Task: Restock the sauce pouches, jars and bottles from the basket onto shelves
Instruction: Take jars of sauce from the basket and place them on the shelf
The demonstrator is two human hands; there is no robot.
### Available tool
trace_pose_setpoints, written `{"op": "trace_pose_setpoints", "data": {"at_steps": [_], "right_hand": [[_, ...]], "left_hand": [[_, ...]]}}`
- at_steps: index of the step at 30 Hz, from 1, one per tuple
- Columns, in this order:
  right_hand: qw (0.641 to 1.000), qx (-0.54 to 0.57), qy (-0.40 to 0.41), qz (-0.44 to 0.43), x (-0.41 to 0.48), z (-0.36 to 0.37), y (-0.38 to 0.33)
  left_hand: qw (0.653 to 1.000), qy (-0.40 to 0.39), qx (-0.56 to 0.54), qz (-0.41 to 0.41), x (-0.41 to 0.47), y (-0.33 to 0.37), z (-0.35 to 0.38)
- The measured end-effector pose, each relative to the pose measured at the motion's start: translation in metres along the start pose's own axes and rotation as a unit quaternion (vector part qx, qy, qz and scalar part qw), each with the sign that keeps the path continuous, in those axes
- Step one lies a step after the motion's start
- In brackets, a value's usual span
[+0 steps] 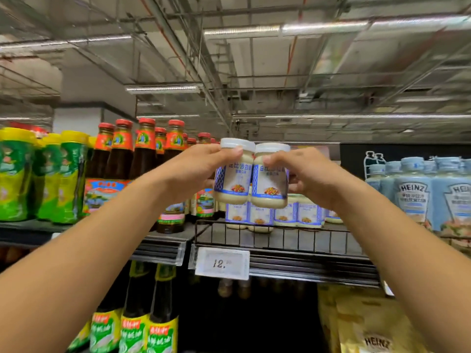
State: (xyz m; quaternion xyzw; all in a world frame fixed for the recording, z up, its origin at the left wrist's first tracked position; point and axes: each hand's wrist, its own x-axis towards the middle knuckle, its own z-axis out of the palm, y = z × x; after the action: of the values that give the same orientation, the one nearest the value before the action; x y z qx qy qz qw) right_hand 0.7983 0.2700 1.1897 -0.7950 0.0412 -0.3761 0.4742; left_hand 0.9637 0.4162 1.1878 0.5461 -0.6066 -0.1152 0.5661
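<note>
Two white-lidded jars of pale salad dressing with blue-and-white labels are held side by side above the top shelf. My left hand [196, 165] grips the left jar [233, 174] near its lid. My right hand [305, 174] grips the right jar [271, 179] the same way. Both jars hang just above and in front of a row of matching jars [283, 215] standing on the wire-fronted shelf [280, 242]. The basket is out of view.
Dark sauce bottles with red caps [142, 159] and green-yellow pouches [46, 177] stand to the left. Pale blue Heinz bottles [418, 192] stand to the right. A price tag [222, 263] hangs on the shelf edge. Below are more dark bottles [137, 314] and Heinz pouches [372, 327].
</note>
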Motion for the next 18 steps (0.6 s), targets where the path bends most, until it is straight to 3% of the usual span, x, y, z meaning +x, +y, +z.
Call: {"op": "trace_pose_setpoints", "data": {"at_steps": [10,18], "right_hand": [[0.986,-0.127,-0.056,0.094,0.011,-0.045,0.037],[0.974,-0.171,-0.078,0.129,0.01,-0.062,0.059]], "left_hand": [[0.991,-0.101,0.072,-0.056,0.039,-0.041,0.019],[0.984,-0.096,0.132,-0.076,0.046,-0.064,0.031]]}}
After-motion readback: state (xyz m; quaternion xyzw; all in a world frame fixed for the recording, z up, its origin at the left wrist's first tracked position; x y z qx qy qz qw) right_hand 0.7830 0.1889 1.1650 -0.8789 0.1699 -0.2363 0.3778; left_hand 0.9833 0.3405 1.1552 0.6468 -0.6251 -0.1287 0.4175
